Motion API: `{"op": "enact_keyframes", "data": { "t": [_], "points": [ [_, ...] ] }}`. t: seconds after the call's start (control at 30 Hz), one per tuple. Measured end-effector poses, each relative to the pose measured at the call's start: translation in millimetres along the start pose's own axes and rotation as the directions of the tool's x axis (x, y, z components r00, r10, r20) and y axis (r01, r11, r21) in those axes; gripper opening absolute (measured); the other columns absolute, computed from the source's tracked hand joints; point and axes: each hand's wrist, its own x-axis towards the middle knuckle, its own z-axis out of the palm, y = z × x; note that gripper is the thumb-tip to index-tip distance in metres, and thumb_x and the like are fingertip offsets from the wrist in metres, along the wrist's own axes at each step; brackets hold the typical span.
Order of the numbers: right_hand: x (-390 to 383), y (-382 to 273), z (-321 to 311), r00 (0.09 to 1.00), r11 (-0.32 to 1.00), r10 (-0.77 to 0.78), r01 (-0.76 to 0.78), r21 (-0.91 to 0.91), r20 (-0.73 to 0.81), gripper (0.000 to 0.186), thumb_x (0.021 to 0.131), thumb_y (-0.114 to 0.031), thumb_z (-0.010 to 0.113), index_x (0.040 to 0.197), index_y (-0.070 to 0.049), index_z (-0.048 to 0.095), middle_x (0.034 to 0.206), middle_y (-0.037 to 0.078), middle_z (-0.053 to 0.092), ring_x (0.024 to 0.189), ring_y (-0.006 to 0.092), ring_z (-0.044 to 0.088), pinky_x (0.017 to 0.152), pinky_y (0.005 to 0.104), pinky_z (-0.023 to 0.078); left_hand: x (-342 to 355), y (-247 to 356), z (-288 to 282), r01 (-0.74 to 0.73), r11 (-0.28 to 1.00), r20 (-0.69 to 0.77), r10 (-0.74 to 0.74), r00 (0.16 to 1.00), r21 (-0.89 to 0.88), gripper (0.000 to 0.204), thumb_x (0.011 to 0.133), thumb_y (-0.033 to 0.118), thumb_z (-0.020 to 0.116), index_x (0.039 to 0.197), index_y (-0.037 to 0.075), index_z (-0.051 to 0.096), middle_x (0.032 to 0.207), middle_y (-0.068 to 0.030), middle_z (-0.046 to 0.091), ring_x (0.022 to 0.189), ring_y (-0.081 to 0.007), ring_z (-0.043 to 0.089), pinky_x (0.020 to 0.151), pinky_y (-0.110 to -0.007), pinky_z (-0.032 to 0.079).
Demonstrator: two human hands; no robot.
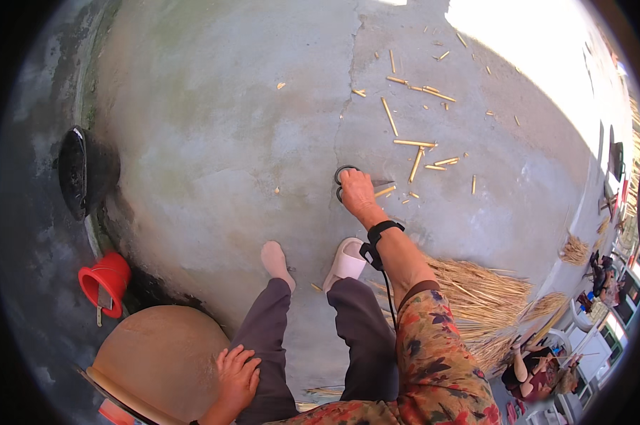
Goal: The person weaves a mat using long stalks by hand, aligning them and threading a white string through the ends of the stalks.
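Note:
My right hand (359, 195) is closed around a pair of black-handled scissors (382, 183), held out low over the concrete floor with the blades pointing right. Just beyond the blades lies a short yellow stalk piece (385, 191); whether they touch it I cannot tell. More cut stalk pieces (415, 164) are scattered farther off and to the right. My left hand (238, 377) rests flat on my left thigh, fingers stretched out and holding nothing. A black strap with a small device (384, 230) and a cable is on my right wrist.
A heap of long dry straw (483, 297) lies right of my legs. On the left stand a red bucket (109, 280), a black tub (86, 173) and a large round brown vessel (160, 361). Another person (536, 368) sits at the lower right. My right foot wears a pink slipper (346, 263).

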Motion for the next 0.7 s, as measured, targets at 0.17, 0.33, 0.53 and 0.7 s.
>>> {"op": "enact_keyframes", "data": {
  "t": [0.17,0.33,0.53,0.7],
  "points": [
    [-114.6,-81.6,-249.5,0.874,0.721,-0.408,0.487,0.493,-0.265,0.016,0.064,-0.003,0.054,0.079,-0.007,0.048,0.079,0.009,0.046,0.079,0.0265,0.047,0.075,0.0350,0.038,-42.3,123.8,-71.4,0.170,0.871,-0.012,-0.198,0.980,-0.461,0.020,0.087,0.019,0.050,0.098,0.004,0.057,0.105,-0.0123,0.055,0.099,-0.0286,0.053,0.086,-0.039,0.040],
    [-303.8,-104.5,-552.4,0.701,0.467,-0.553,0.708,0.529,-0.449,0.012,0.069,-0.006,0.054,0.079,-0.006,0.047,0.095,0.012,0.049,0.107,0.0270,0.047,0.088,0.0367,0.042,-89.5,342.5,-165.2,0.283,0.129,0.267,-0.124,0.956,-0.950,0.045,0.093,0.039,0.037,0.114,0.001,0.046,0.101,-0.0123,0.057,0.093,-0.0199,0.056,0.074,-0.032,0.048],
    [-482.9,-101.5,-721.8,0.670,0.511,-0.570,0.742,0.434,-0.475,0.015,0.068,-0.008,0.056,0.079,-0.005,0.046,0.101,0.019,0.047,0.107,0.0345,0.045,0.085,0.0403,0.043,-177.1,539.6,-194.5,0.456,0.269,0.507,0.167,0.845,-0.848,0.034,0.090,0.032,0.046,0.107,0.002,0.048,0.093,-0.0100,0.059,0.083,-0.0195,0.059,0.066,-0.032,0.052],
    [-596.2,-126.4,-776.9,0.835,0.839,-0.145,0.388,0.381,-0.532,0.012,0.073,-0.008,0.053,0.083,-0.003,0.050,0.098,0.018,0.048,0.101,0.0339,0.048,0.085,0.0380,0.042,-213.9,609.0,-170.6,0.300,0.478,0.484,0.325,0.812,-0.825,0.018,0.090,0.020,0.046,0.097,0.004,0.049,0.084,-0.0062,0.057,0.074,-0.0166,0.059,0.059,-0.031,0.051]
  ]
}}
